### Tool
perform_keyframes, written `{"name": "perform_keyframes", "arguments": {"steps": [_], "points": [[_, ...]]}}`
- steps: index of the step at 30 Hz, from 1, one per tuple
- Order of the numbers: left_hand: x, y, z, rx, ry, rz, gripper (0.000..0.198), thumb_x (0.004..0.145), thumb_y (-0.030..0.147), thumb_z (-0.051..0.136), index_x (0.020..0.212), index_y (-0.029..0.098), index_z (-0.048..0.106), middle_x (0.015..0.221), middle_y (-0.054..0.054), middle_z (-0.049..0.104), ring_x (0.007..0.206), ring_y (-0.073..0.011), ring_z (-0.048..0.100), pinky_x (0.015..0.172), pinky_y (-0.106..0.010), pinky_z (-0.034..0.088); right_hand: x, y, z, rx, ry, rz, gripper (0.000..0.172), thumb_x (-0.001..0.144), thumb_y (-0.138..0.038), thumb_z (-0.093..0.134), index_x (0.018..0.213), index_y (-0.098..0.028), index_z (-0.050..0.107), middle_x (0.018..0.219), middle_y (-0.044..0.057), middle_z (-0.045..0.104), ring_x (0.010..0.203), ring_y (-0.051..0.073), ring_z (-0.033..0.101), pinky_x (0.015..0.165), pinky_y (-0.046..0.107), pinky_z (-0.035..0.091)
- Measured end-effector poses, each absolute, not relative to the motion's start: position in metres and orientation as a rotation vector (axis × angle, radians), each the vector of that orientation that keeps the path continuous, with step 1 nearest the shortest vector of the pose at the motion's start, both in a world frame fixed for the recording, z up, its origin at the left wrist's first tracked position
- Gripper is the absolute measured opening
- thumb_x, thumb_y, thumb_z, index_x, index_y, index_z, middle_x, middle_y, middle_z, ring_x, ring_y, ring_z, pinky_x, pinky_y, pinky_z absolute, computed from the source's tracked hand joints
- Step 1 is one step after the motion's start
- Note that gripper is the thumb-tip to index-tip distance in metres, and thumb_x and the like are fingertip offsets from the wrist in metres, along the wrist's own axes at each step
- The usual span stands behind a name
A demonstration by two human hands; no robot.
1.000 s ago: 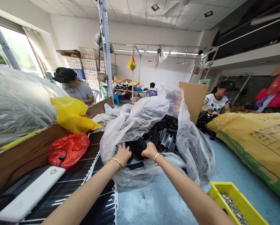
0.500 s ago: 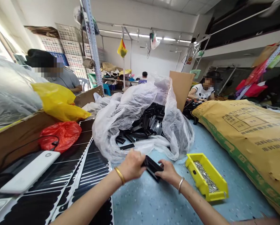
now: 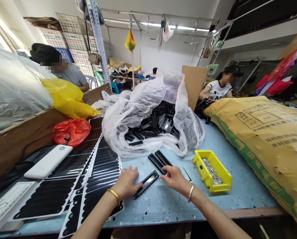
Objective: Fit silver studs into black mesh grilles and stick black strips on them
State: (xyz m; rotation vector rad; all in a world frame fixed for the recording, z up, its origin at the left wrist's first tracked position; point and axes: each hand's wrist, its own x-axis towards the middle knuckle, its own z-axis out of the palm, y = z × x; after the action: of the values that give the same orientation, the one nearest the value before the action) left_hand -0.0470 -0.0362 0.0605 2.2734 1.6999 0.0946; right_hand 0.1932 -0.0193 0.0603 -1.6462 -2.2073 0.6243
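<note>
On the blue table, my left hand (image 3: 128,182) lies with its fingers spread at the edge of the black-printed sheets (image 3: 101,172). Its thumb touches the left side of a slim black plastic piece (image 3: 146,184) lying at a slant. My right hand (image 3: 175,178) has thumb and index finger curled at the near end of a second black plastic piece (image 3: 156,162). A similar black piece (image 3: 163,157) lies beside that one; its near end is behind my right fingers. A thin black L-shaped hex key (image 3: 187,174) rests just right of my right hand.
A clear plastic bag (image 3: 118,139) full of black pieces (image 3: 160,122) sits ahead. To the right are a yellow bin (image 3: 214,189) of small metal parts and a large yellow sack (image 3: 267,142). A white power bank (image 3: 48,161) lies left. Co-workers sit beyond.
The black pieces that were between both hands now lie on the table. My hands have moved apart, the left one down and left. The view has tilted down, showing the table's front edge.
</note>
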Motion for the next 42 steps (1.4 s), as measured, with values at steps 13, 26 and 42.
{"name": "perform_keyframes", "arguments": {"steps": [13, 26, 42], "points": [[-0.007, -0.088, 0.011, 2.523, 1.547, 0.705, 0.035, 0.082, 0.001, 0.034, 0.089, 0.018, 0.064, 0.113, -0.015, 0.066, 0.099, -0.0263, 0.062, 0.082, -0.044, 0.047, 0.19, -0.022, 0.029, -1.685, -2.158, 0.848, 0.049, 0.062, -0.019, 0.076, 0.109, -0.013, 0.065, 0.061, -0.003, 0.064, 0.055, 0.013, 0.057, 0.052, 0.021, 0.039], [-0.033, -0.099, 0.005, 2.268, 1.608, 0.61, 0.035, 0.071, 0.019, 0.06, 0.105, 0.025, 0.059, 0.111, -0.006, 0.07, 0.114, -0.0285, 0.059, 0.094, -0.041, 0.047, 0.218, -0.035, 0.037, -1.767, -2.183, 0.686, 0.034, 0.069, -0.009, 0.064, 0.103, -0.014, 0.068, 0.07, 0.001, 0.07, 0.064, 0.016, 0.063, 0.064, 0.023, 0.044], [-0.03, -0.038, 0.048, 1.967, 1.667, 0.701, 0.046, 0.072, 0.019, 0.058, 0.117, 0.022, 0.062, 0.114, -0.007, 0.07, 0.107, -0.0253, 0.064, 0.094, -0.04, 0.048, 0.176, 0.035, 0.065, -1.741, -2.499, 0.551, 0.011, 0.067, -0.013, 0.066, 0.075, -0.013, 0.074, 0.086, 0.012, 0.072, 0.085, 0.026, 0.065, 0.069, 0.029, 0.043]]}}
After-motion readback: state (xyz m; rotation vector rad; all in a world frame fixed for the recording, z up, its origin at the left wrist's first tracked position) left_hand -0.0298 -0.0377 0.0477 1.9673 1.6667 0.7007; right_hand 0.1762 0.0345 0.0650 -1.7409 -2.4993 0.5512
